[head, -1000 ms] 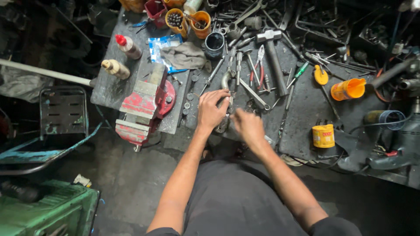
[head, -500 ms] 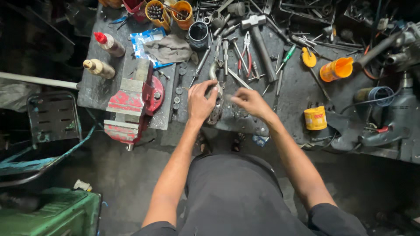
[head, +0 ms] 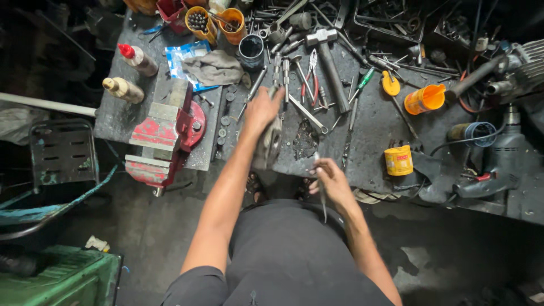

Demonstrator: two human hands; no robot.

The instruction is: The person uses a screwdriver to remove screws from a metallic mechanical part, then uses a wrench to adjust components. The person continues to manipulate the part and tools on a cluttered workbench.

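- A grey, blocky metal part (head: 268, 144) is gripped by the left hand (head: 262, 107), whose fingers are closed over its upper end; the part hangs down from the hand at the near edge of the dark, greasy metal workbench (head: 374, 130).
- A thin, straight metal rod-like tool (head: 321, 187) is pinched in the closed right hand (head: 328, 175), just right of and below the part, with its tip pointing down towards the person's lap.
- The part is judged heavy and rigid, likely oily and so slippery; a full wrap around its body, not its edges, would hold it best.
- The rod is judged light and stiff, and is best held near its middle.
- Beyond the left hand lie loose spanners, a steel hammer (head: 328, 56) and red-handled pliers (head: 313, 76).
- Left of the left hand a red bench vise (head: 164, 133) is mounted.
- To the right of the right hand stands a yellow tin (head: 399, 160), and further off a grey power drill (head: 498, 164).
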